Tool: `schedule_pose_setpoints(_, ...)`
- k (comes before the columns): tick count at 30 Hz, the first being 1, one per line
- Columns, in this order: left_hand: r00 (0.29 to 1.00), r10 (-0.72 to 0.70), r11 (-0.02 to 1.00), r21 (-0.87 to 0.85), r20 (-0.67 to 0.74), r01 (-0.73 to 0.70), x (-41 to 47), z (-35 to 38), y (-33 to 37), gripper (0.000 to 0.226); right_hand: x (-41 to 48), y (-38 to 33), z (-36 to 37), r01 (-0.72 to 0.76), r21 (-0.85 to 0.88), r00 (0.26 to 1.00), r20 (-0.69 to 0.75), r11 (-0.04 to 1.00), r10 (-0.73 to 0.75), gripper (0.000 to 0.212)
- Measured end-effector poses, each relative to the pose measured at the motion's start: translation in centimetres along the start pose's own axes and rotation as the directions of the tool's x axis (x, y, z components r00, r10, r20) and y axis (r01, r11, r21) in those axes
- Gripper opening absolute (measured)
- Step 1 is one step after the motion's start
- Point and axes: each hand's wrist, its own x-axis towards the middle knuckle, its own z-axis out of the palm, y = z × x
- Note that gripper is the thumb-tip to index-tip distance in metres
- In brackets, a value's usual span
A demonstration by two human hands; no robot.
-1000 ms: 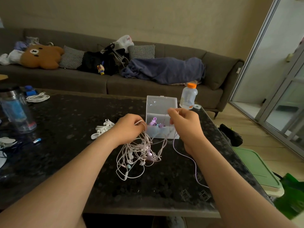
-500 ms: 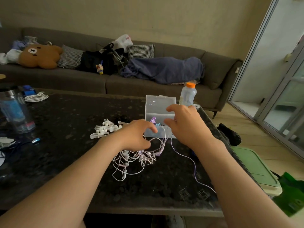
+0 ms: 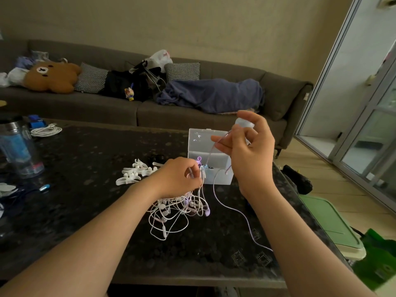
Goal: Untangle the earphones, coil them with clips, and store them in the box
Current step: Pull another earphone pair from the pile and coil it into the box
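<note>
The earphones (image 3: 177,211) lie in a white and lilac tangle on the tabletop (image 3: 75,189), right of its middle and just in front of the clear box (image 3: 222,179), which stands open toward the far right corner. The left hand (image 3: 177,181) is curled round cords at the top of the tangle; the right hand (image 3: 248,155), raised before the box, pinches one lilac cord between thumb and forefinger, its slack trailing toward the right edge. White clips (image 3: 135,173) lie just left of the box
</note>
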Motion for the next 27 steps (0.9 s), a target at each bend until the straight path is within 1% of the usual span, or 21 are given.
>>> schedule_pose_setpoints(2,0.997,-0.031,1.000,-0.007,-0.074,0.030,0.0,-0.2,0.0,0.023,-0.2,-0.2,0.1,0.017,0.031,0.999,-0.034,0.999,-0.016,0.025)
schedule_pose_setpoints(4,0.984,-0.089,0.996,0.013,-0.152,0.092,0.1,-0.5,-0.2,0.048,-0.3,-0.5,0.2,0.046,0.042,0.996,-0.073,0.998,-0.042,0.023)
schedule_pose_setpoints(6,0.960,-0.170,0.982,0.041,-0.221,0.184,0.1,-0.6,-0.5,0.074,-0.4,-0.9,0.2,0.053,0.055,0.993,-0.112,0.997,-0.046,0.022)
schedule_pose_setpoints(8,0.934,-0.256,0.954,0.090,-0.248,0.285,0.0,-0.7,-0.4,0.084,-0.5,-1.2,0.3,0.051,0.067,0.991,-0.131,0.996,-0.042,0.021)
schedule_pose_setpoints(9,0.922,-0.291,0.934,0.132,-0.256,0.331,0.0,-0.7,-0.4,0.084,-0.6,-1.2,0.3,0.057,0.067,0.990,-0.134,0.996,-0.048,0.021)
schedule_pose_setpoints(11,0.907,-0.332,0.897,0.212,-0.258,0.388,-0.1,-0.6,-0.4,0.077,-0.7,-1.4,0.4,0.087,0.055,0.986,-0.151,0.995,-0.077,0.021)
schedule_pose_setpoints(13,0.911,-0.343,0.872,0.282,-0.229,0.399,-0.2,-0.6,-0.5,0.060,-0.8,-1.6,0.4,0.115,0.061,0.977,-0.188,0.991,-0.102,0.020)
schedule_pose_setpoints(14,0.915,-0.354,0.863,0.309,-0.194,0.400,-0.4,-0.5,-0.5,0.058,-0.8,-1.7,0.5,0.126,0.069,0.971,-0.212,0.990,-0.109,0.020)
schedule_pose_setpoints(16,0.908,-0.404,0.849,0.322,-0.113,0.418,-0.4,-0.4,-1.0,0.072,-0.8,-2.0,0.6,0.142,0.077,0.956,-0.268,0.987,-0.117,0.021)
schedule_pose_setpoints(17,0.898,-0.433,0.848,0.299,-0.083,0.437,-0.4,-0.5,-1.2,0.073,-0.9,-2.2,0.6,0.151,0.079,0.948,-0.295,0.985,-0.121,0.021)
schedule_pose_setpoints(18,0.896,-0.441,0.862,0.251,-0.061,0.441,-0.4,-0.5,-1.5,0.067,-0.8,-2.3,0.7,0.160,0.073,0.939,-0.318,0.984,-0.129,0.021)
schedule_pose_setpoints(21,0.906,-0.416,0.901,0.095,-0.078,0.423,0.5,-0.1,-3.9,0.024,-0.8,-2.4,0.8,0.178,0.034,0.918,-0.365,0.984,-0.153,0.022)
schedule_pose_setpoints(22,0.906,-0.415,0.905,0.061,-0.083,0.420,0.6,-0.2,-4.1,0.020,-0.8,-2.4,0.9,0.181,0.025,0.914,-0.373,0.983,-0.158,0.022)
schedule_pose_setpoints(25,0.917,-0.385,0.923,-0.056,-0.100,0.382,0.4,-0.6,-3.1,0.022,-0.7,-2.5,0.8,0.167,0.020,0.917,-0.371,0.986,-0.148,0.020)
schedule_pose_setpoints(27,0.926,-0.365,0.921,-0.186,-0.098,0.343,0.4,-0.7,-2.8,0.026,-0.7,-2.1,0.5,0.144,-0.070,0.925,-0.345,0.987,-0.159,0.017)
